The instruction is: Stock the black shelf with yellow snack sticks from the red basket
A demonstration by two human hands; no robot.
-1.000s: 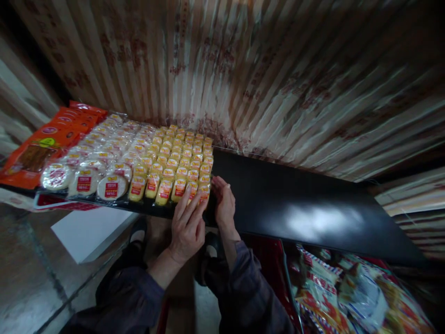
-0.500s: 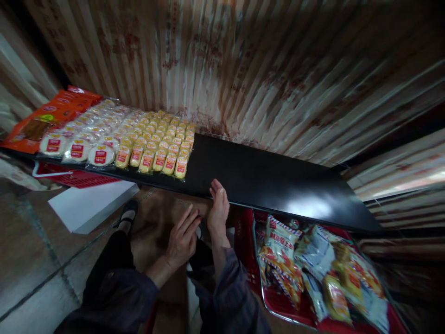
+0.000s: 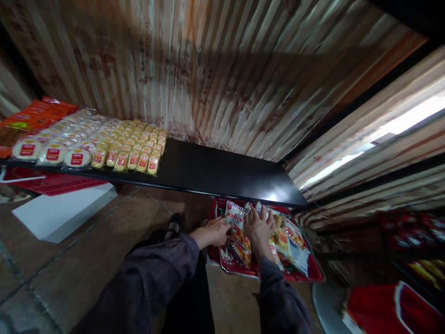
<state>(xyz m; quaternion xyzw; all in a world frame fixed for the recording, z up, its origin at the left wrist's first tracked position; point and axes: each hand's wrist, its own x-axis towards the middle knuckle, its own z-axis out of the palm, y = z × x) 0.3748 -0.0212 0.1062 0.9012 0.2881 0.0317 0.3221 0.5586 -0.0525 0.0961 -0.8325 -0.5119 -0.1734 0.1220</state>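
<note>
Both hands reach down into a red basket point(image 3: 306, 274) full of snack packets point(image 3: 291, 236) on the floor under a black shelf point(image 3: 222, 171). My left hand point(image 3: 212, 232) rests at the basket's left edge, fingers stretched toward a red-and-white packet point(image 3: 234, 217). My right hand point(image 3: 259, 227) lies spread over the packets in the middle of the basket, fingers apart. Neither hand visibly grips a packet. Dark sleeves cover both arms.
The shelf's left part carries rows of small yellow packets point(image 3: 139, 150), round white packets point(image 3: 52, 150) and orange packs point(image 3: 24, 121). A white box point(image 3: 59, 211) and another red basket point(image 3: 45, 183) sit below. A corrugated wall stands behind. More red items lie at the lower right.
Both hands left the yellow packets on the shelf, came down and right, and now rest in the red basket. The view swung right.
</note>
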